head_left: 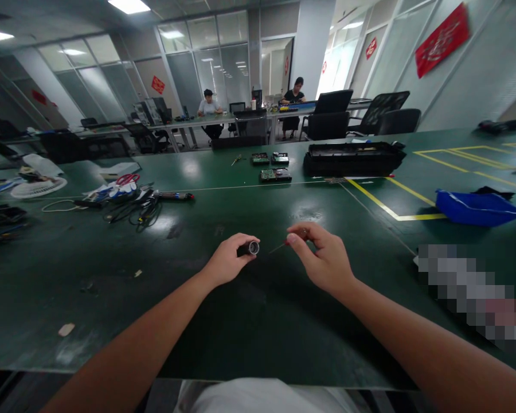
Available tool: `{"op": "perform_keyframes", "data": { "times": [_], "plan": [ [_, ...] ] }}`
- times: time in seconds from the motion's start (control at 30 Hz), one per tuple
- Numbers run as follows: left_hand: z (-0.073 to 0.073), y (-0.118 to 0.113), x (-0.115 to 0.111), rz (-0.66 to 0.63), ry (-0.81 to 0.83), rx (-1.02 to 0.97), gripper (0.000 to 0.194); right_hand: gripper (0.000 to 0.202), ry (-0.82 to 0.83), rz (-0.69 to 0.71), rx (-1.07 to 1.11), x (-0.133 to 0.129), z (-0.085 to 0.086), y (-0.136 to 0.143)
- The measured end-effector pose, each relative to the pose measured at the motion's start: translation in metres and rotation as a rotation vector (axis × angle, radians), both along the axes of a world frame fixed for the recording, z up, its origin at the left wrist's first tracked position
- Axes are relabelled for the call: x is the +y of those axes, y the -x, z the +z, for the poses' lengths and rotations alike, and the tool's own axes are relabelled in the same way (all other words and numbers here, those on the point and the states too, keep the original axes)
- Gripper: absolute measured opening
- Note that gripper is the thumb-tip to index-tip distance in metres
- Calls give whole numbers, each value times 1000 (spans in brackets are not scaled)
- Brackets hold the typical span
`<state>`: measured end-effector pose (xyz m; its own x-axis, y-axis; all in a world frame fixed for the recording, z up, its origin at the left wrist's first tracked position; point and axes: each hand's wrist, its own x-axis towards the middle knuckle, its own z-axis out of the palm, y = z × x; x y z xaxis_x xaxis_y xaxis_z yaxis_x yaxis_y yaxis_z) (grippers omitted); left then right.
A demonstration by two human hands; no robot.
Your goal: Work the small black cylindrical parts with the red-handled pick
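My left hand [227, 259] is wrapped round a short dark cylinder [253, 248], whose round, silvery-rimmed end faces right and towards me. Whether this is a torch body or some other tube, I cannot tell. Between thumb and fingers, my right hand [327, 259] pinches a thin metal rod with a red part near the grip [277, 248], which looks like a small screwdriver. Its tip points left at the cylinder's end, a short gap apart. Both hands are just above the green tabletop [258, 321]; the right fingers partly hide the tool's handle.
Left lie tangled cables [144, 206], red-handled scissors [128, 179] and a white basket [38, 187]. Several circuit-board units [275, 175] and a long black housing [355, 160] stand ahead. A blue bin [479, 207] and a blurred-out object [473, 292] are right. Two people sit at the far desk.
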<state>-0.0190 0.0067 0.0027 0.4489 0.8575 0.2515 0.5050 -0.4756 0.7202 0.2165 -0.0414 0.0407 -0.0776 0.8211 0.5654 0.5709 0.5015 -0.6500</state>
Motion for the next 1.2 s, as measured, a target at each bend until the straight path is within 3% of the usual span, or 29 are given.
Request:
{"op": "perform_keyframes", "data": {
  "times": [0.3,0.53,0.7,0.8,1.03,1.2],
  "plan": [
    [-1,4,2,84,11,-31,45,20,61,65,-23,3,-8,2],
    [-1,6,3,74,-16,-19,41,21,87,27,-61,5,-4,3],
    [-3,9,3,58,-53,37,43,54,122,-107,-172,5,-2,2],
    [-3,8,2,39,-87,98,43,61,131,-123,-210,6,-2,0],
    [2,7,0,24,-82,128,40,42,145,-118,-205,8,1,1],
    [1,8,1,16,-80,121,39,16,127,39,-142,7,-2,1]
  ]
}}
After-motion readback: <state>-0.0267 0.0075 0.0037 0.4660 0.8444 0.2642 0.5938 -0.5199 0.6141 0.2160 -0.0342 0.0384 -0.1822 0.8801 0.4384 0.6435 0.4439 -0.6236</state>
